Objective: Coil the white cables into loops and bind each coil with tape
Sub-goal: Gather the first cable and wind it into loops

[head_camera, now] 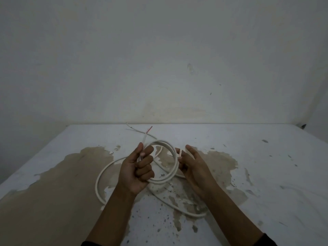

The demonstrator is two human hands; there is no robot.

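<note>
A: Left hand?
B: Fingers curled tight round the white cable, gripping a small loop held up over the table.
A: Right hand?
B: Thumb and forefinger pinching the loop's right side, apparently; blurred there. Other fingers half spread.
A: Rest of the cable?
B: Trailing in loose curves on the table beneath both hands, stripped end with a red wire pointing toward the wall.
</note>
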